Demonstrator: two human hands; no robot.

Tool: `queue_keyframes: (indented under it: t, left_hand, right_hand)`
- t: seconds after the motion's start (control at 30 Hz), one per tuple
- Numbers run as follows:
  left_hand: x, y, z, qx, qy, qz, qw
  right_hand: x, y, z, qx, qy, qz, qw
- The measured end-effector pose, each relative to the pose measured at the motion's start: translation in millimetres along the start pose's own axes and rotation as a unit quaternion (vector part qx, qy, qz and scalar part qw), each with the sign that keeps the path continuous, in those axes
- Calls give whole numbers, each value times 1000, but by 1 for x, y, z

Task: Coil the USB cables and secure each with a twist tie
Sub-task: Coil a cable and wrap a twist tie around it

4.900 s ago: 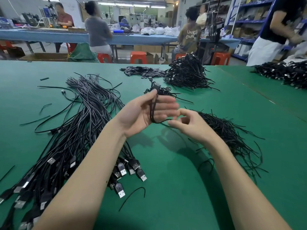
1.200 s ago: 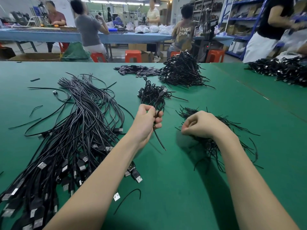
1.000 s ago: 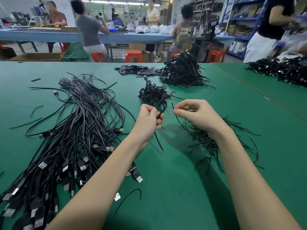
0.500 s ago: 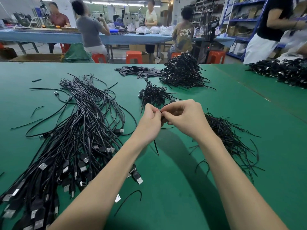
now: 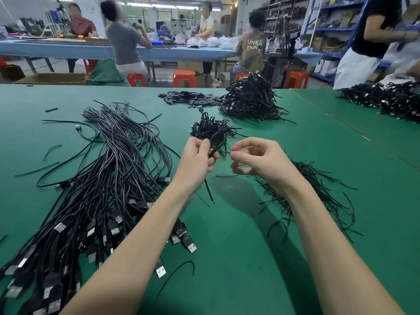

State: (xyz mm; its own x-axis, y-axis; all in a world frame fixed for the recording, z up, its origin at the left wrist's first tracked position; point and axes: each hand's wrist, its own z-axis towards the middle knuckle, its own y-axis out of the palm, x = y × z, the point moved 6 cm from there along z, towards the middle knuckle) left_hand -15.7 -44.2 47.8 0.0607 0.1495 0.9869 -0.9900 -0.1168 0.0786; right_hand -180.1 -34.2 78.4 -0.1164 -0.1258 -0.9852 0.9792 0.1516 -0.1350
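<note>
My left hand (image 5: 195, 160) grips a coiled black USB cable (image 5: 217, 142) above the green table (image 5: 238, 258). The cable's plug sticks up to the right, and a thin black tail (image 5: 209, 189) hangs below my fist. My right hand (image 5: 256, 160) hovers just right of the coil with loosely curled fingers, and I see nothing in it. A heap of black twist ties (image 5: 313, 192) lies under and beyond my right wrist. One single tie (image 5: 227, 176) lies between my hands. Many uncoiled USB cables (image 5: 109, 178) fan out on the left.
A small heap of coiled cables (image 5: 204, 127) lies just behind my hands, with a larger heap (image 5: 250, 101) and flat black pieces (image 5: 188, 98) farther back. More cables (image 5: 386, 98) lie at the far right. People work at a blue table (image 5: 68, 50) beyond.
Half a second ago both hands met at the coil. My right hand has since pulled away to the right and loosened; my left still holds the coil.
</note>
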Motion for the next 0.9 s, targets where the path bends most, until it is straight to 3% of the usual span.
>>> queue_keyframes:
  t: [0.13,0.27,0.47,0.53,0.67,0.8,0.9]
  left_hand:
    - [3,2,-1,-7,14,-20,1000]
    - [10,4,-2,-35,12,-63,997]
    - [20,15,-16,-233,6,-24,972]
    - [23,19,-23,-299,22,53,953]
    - [20,27,-30,-347,51,222,910]
    - [11,26,-23,-257,50,279,924]
    - [9,16,-15,-182,28,206,961]
  right_hand:
    - [11,5,1,-10,62,112,992]
    - [32,16,1,-7,181,253,950]
    - [44,13,1,-52,217,300,927]
    - [42,5,1,-80,194,271,939]
    - [27,-19,-1,-95,100,32,990]
    - [-3,-12,1,-35,-51,-191,980]
    - [-13,-2,1,19,-115,-175,978]
